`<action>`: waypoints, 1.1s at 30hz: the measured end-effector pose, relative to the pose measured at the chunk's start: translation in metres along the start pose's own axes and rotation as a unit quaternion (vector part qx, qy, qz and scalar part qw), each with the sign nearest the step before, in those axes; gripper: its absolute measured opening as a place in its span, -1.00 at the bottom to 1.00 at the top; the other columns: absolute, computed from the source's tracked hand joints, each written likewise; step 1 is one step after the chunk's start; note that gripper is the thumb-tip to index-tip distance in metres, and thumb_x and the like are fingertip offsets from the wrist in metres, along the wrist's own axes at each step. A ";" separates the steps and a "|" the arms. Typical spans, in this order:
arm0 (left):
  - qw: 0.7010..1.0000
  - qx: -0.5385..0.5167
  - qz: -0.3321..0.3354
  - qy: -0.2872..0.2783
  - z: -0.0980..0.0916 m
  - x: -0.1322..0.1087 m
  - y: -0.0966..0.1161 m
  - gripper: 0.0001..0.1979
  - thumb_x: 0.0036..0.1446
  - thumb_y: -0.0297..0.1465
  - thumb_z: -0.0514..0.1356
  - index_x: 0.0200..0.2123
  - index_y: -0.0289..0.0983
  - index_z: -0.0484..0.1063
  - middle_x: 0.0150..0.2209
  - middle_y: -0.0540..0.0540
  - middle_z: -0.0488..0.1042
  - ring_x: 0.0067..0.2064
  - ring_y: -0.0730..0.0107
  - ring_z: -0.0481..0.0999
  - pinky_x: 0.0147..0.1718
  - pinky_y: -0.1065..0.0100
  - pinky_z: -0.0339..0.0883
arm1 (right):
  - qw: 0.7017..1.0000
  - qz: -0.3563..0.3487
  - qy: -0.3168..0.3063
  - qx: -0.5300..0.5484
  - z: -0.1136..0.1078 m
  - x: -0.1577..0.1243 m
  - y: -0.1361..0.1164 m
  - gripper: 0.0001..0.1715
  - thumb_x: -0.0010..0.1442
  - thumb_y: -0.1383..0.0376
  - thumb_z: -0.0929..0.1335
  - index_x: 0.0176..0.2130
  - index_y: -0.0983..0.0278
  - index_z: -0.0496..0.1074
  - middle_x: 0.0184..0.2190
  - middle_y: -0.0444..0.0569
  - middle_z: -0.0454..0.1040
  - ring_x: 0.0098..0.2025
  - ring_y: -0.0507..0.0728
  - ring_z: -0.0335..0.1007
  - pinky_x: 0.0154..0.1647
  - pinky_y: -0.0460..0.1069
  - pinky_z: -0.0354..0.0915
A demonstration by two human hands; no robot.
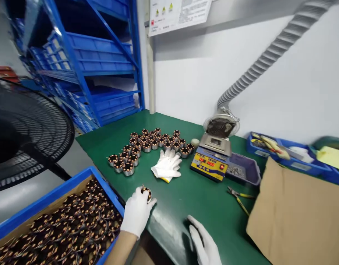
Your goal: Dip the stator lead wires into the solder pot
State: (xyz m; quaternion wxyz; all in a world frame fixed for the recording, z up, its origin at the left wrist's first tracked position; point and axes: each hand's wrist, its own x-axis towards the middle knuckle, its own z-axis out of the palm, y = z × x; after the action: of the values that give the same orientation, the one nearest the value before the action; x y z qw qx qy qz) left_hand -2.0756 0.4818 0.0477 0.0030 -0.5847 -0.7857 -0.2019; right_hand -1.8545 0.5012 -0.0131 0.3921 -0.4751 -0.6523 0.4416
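My left hand (137, 210), in a white glove, has its fingers round a motor stator (146, 193), a short metal ring with copper windings, at the table's front edge. Part of that stator is hidden by the fingers. To the right, my gloved right hand (204, 241) is held over the front of the table with fingers apart and nothing in it. Several similar stators (146, 147) stand grouped farther back on the green table (183, 200). A blue crate (52, 198) full of stators is at the lower left, beside my left forearm.
White gloves (167, 165) lie mid-table. Behind them stands a yellow-fronted heating unit (209, 165) under a ducted fan (221, 126). Pliers (238, 198), a purple tray (253, 170), cardboard (299, 217) and blue bins (299, 165) are rightward. A black fan (28, 140) stands left.
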 end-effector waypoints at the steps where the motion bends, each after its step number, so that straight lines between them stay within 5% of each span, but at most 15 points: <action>1: 0.999 -0.010 0.039 -0.028 0.002 -0.009 0.005 -0.84 0.15 -0.38 0.10 -0.26 -0.30 0.44 0.03 -0.32 0.36 -0.17 0.05 0.50 -0.17 0.08 0.37 | 0.997 0.047 -0.006 0.062 -0.003 -0.007 -0.006 -0.45 0.15 -0.05 0.26 -0.01 0.20 0.42 0.04 0.08 0.43 0.12 0.28 0.28 0.19 0.18 0.16; 7: 0.961 -0.105 0.216 -0.135 0.024 -0.031 0.040 -0.72 0.04 -0.49 0.20 -0.14 -0.15 0.42 0.21 -0.15 0.20 0.06 0.10 0.38 0.02 0.15 0.28 | 0.965 0.103 0.038 0.236 -0.002 -0.014 -0.035 -0.44 0.06 0.08 0.36 0.02 0.25 0.32 0.04 0.08 0.41 0.07 0.21 0.32 0.13 0.11 0.20; 16: 0.906 -0.282 0.266 -0.172 0.024 -0.067 0.062 -0.92 -0.01 -0.42 0.29 -0.38 -0.21 0.45 0.05 -0.19 0.36 0.06 0.15 0.37 0.02 0.21 0.26 | 0.977 0.061 0.039 0.199 -0.026 -0.037 -0.054 -0.85 -0.10 0.23 0.40 -0.49 0.27 0.41 -0.51 -0.11 0.44 -0.42 0.11 0.35 -0.33 -0.01 0.30; 20: 0.794 -0.520 0.247 -0.194 0.017 -0.075 0.067 -0.62 -0.04 0.01 0.23 -0.45 -0.21 0.48 -0.12 -0.16 0.45 -0.04 0.14 0.42 -0.06 0.23 0.29 | 0.988 0.017 0.038 0.146 -0.029 -0.047 -0.063 -0.85 -0.09 0.27 0.37 -0.62 0.26 0.36 -0.60 -0.13 0.36 -0.48 0.07 0.26 -0.38 -0.04 0.24; 24: 0.663 -0.661 0.116 -0.332 0.018 -0.080 0.074 -0.46 -0.22 0.15 0.26 -0.53 -0.26 0.45 -0.29 -0.13 0.48 -0.29 0.26 0.46 -0.29 0.30 0.35 | 0.987 -0.045 0.105 0.111 -0.037 -0.052 -0.071 -0.83 -0.03 0.29 0.36 -0.61 0.24 0.40 -0.60 -0.12 0.36 -0.50 0.07 0.27 -0.42 -0.05 0.23; 26: 0.620 -0.684 0.051 -0.382 0.024 -0.083 0.071 -0.39 -0.34 0.18 0.29 -0.45 -0.26 0.48 -0.36 -0.13 0.48 -0.37 0.29 0.46 -0.39 0.32 0.34 | 0.955 -0.058 0.211 0.200 -0.050 -0.051 -0.072 -0.85 -0.01 0.21 0.39 -0.53 0.21 0.42 -0.63 -0.16 0.33 -0.55 0.04 0.23 -0.52 -0.07 0.20; 28: 0.614 -0.697 0.035 -0.369 0.029 -0.082 0.065 -0.41 -0.38 0.12 0.35 -0.41 -0.25 0.49 -0.30 -0.16 0.49 -0.32 0.21 0.49 -0.36 0.28 0.37 | 0.909 -0.057 0.289 0.294 -0.061 -0.049 -0.070 -0.80 -0.04 0.13 0.43 -0.49 0.19 0.42 -0.61 -0.18 0.35 -0.57 0.02 0.23 -0.55 -0.10 0.21; 30: 0.632 -0.704 0.052 -0.320 0.029 -0.075 0.059 -0.52 -0.38 0.00 0.42 -0.45 -0.23 0.50 -0.14 -0.20 0.47 -0.18 0.09 0.50 -0.23 0.18 0.38 | 0.917 -0.017 0.239 0.319 -0.061 -0.047 -0.065 -0.73 -0.10 0.09 0.48 -0.45 0.20 0.45 -0.52 -0.11 0.42 -0.50 0.05 0.32 -0.46 -0.07 0.29; 33: 0.675 -0.668 0.136 -0.282 0.016 -0.063 0.060 -0.56 -0.33 0.03 0.38 -0.51 -0.21 0.51 0.06 -0.21 0.37 0.04 -0.02 0.39 -0.03 0.10 0.29 | 0.932 0.065 0.007 0.356 -0.037 -0.050 -0.057 -0.40 -0.27 -0.06 0.51 -0.27 0.23 0.50 -0.40 0.02 0.50 -0.35 0.19 0.43 -0.27 0.08 0.36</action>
State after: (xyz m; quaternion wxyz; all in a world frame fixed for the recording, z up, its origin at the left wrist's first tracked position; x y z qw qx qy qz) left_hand -1.9965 0.4433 0.0363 -0.5826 -0.5604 -0.3169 -0.4961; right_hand -1.8240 0.4515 0.0474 0.5102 -0.3489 -0.4172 0.6663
